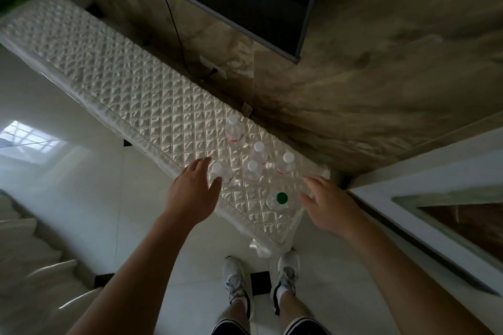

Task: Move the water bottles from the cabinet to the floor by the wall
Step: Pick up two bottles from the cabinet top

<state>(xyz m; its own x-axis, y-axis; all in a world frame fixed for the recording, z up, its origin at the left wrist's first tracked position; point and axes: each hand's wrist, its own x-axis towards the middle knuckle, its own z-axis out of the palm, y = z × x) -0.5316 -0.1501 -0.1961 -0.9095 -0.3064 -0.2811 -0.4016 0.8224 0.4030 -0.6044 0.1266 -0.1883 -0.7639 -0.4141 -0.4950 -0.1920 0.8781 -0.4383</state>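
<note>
While bottles (235, 132) stand on the cabinet (130, 90), left hand (190, 194) and right hand (330, 208) hover spread-fingered — holding nothing

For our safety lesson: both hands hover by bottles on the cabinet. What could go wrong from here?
The white-capped bottles stand close together, so the left hand might knock one into its neighbours.
The green-capped bottle stands near the front edge of the cabinet; the right hand could nudge it off onto the floor.
</note>
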